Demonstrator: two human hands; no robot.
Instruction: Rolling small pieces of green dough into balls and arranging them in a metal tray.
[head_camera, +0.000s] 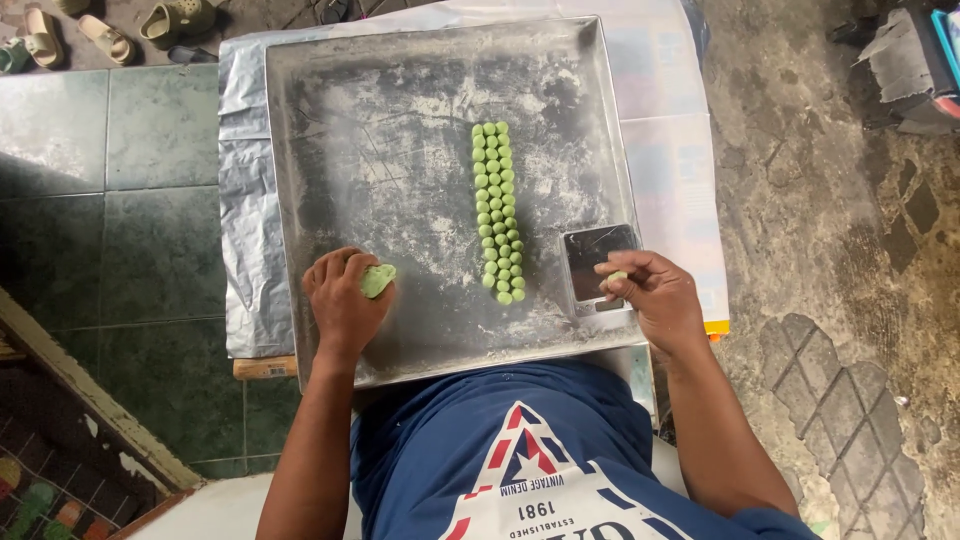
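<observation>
My left hand (342, 300) is closed around a lump of pale green dough (378, 280) that sticks out past the fingers, low on the left of a large floured metal tray (380, 120). My right hand (655, 295) pinches a small green dough piece (615, 279) between fingertips, right over a flat metal scraper (592, 255) lying on the tray's right side. Between the hands, several small green dough balls (497, 210) lie in a long double column down the tray's middle.
The tray rests on a foil sheet (245, 200) over a small wooden table. White printed paper (680, 170) lies under the tray's right side. Green floor tiles spread to the left, rough concrete to the right. Sandals (105, 35) sit at the top left.
</observation>
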